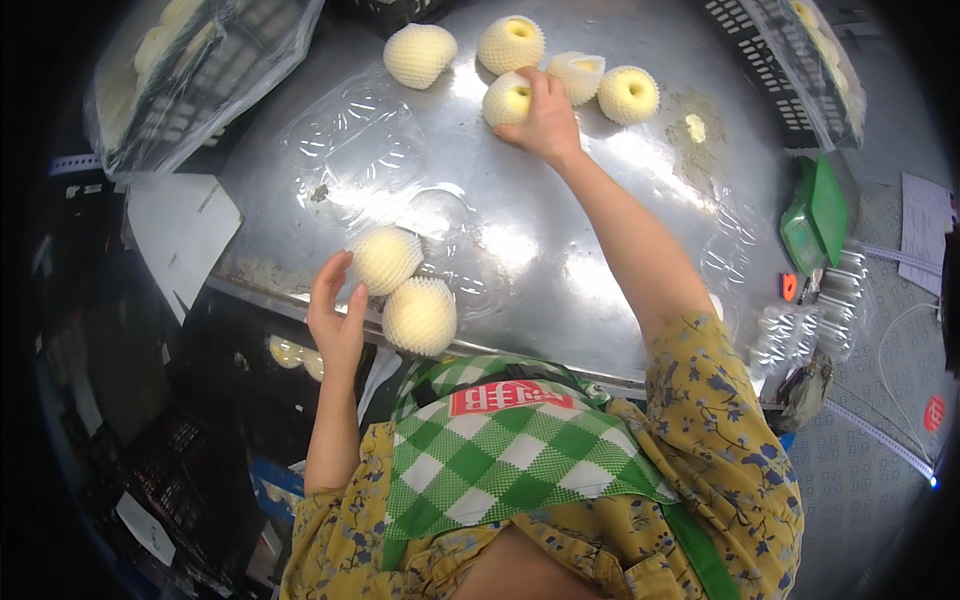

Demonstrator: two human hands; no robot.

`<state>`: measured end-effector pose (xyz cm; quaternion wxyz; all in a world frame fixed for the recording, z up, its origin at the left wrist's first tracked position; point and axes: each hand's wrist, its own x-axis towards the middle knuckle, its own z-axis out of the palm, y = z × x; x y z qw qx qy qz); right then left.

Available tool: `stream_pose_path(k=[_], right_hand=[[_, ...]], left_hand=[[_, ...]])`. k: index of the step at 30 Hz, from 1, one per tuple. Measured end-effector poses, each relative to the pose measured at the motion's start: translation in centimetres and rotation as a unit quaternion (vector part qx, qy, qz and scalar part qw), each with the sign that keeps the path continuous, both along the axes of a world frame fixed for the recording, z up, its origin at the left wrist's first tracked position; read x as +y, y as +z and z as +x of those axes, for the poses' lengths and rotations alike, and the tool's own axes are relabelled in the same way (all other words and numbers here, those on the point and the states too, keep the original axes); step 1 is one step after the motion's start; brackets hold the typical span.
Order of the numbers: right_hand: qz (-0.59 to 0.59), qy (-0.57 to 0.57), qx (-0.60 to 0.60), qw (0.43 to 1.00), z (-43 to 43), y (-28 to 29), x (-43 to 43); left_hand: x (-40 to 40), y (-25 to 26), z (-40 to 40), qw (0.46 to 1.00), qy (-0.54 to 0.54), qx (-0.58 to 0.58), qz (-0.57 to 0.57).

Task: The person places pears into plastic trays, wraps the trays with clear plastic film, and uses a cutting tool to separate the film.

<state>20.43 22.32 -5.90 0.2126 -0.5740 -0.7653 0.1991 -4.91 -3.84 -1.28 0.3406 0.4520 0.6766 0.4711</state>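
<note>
My right hand (546, 124) is closed around a yellow fruit in a white foam net (504, 100) towards the far side of the metal table. Several more netted fruits lie about it, among them one at its right (628, 95) and one further left (420, 56). Near the table's front edge, my left hand (335, 307) has its fingers apart beside a netted fruit (386, 259); whether they touch is unclear. Another netted fruit (420, 316) lies against that one. Both seem to rest in or on a clear plastic clamshell tray (480, 274).
Another clear plastic tray (352, 150) lies on the metal table (585, 292). Plastic-lined black crates (217, 67) stand at the far left and far right (780, 75). A green device, probably a scale (814, 214), an orange tape roll (787, 286) and stacked clear packaging (840, 300) are at right.
</note>
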Motion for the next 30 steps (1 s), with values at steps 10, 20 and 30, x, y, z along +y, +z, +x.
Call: stream_pose_path(k=[10,20,30], right_hand=[[-0.024,0.010,-0.009,1.000,0.3,0.6,0.0],[0.111,0.048,-0.066,0.990,-2.3,5.1,2.7],[0.189,0.295,-0.205,0.914,-9.4,3.9,8.0]], left_hand=[[0.9,0.6,-0.5,1.000,0.011,-0.003,0.004],[1.0,0.9,-1.2,0.997,0.061,-0.020,0.039],[1.0,-0.1,-1.9,0.996,0.080,-0.034,0.035]])
